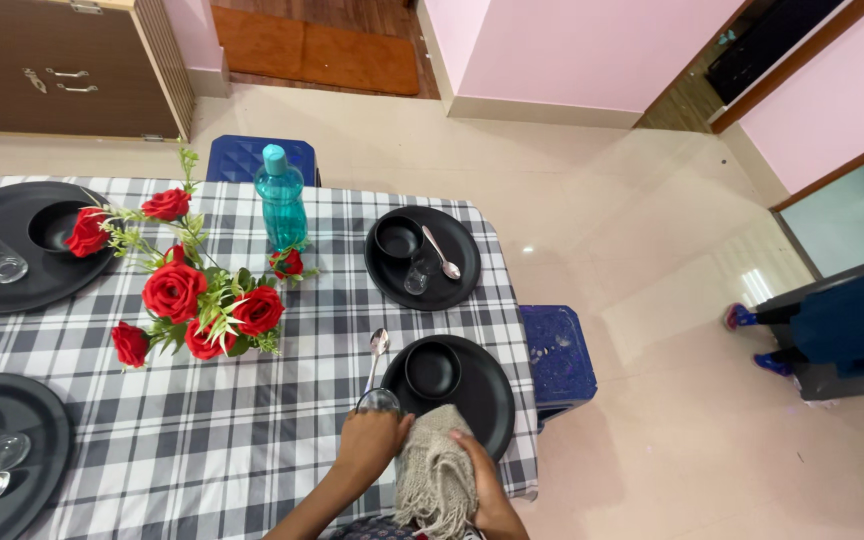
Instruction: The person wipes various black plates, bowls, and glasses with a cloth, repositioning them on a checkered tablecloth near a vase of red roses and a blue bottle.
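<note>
My left hand [370,443] grips a clear drinking glass [379,400] at the near edge of the checked tablecloth [252,420]. My right hand [482,490] holds a beige knitted cloth [432,470] that touches the glass and lies over the near rim of a black plate [487,395]. A small black bowl [433,369] sits on that plate. A metal spoon [376,352] lies on the cloth just left of the plate.
A second black plate [452,285] with bowl, glass and spoon stands farther back. Red roses [192,300] and a teal bottle [281,205] occupy the middle. Two more black plates [12,255] sit at the left. Blue stools [558,355] flank the table.
</note>
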